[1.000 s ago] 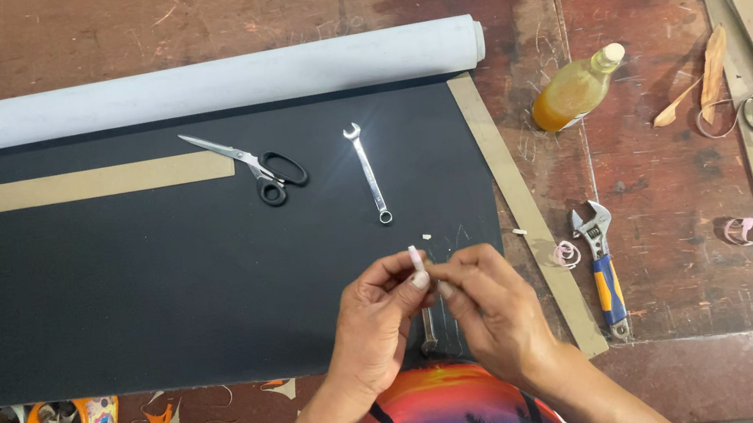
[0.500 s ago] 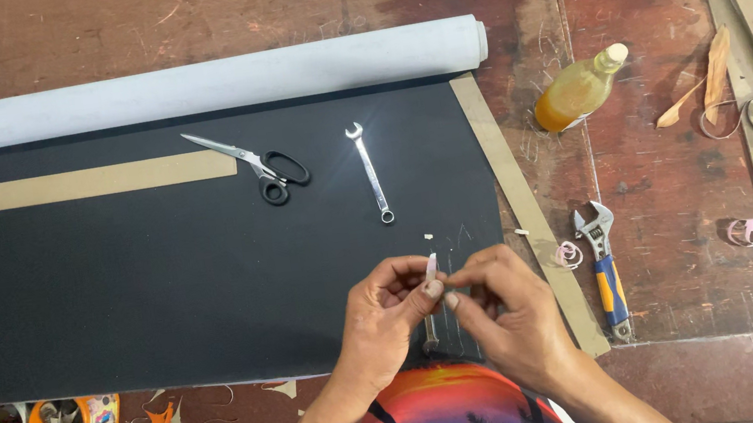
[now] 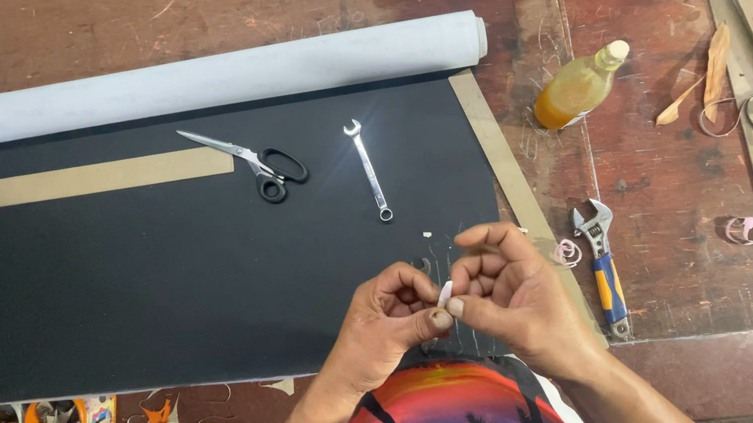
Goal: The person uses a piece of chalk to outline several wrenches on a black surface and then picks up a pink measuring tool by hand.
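Both hands meet over the near edge of the black sheet (image 3: 164,288), the left hand (image 3: 386,322) and right hand (image 3: 508,286) each pinching with fingertips closed a small white sliver (image 3: 445,292) between them, while black-handled steel scissors (image 3: 259,164) and a slim silver spanner (image 3: 369,169) lie well apart up the sheet.

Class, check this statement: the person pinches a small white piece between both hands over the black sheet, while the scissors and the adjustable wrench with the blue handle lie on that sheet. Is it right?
Not quite. In the head view the adjustable wrench lies on the wooden table, right of the black sheet. The scissors do lie on the sheet, and the left hand and right hand pinch the small white piece.
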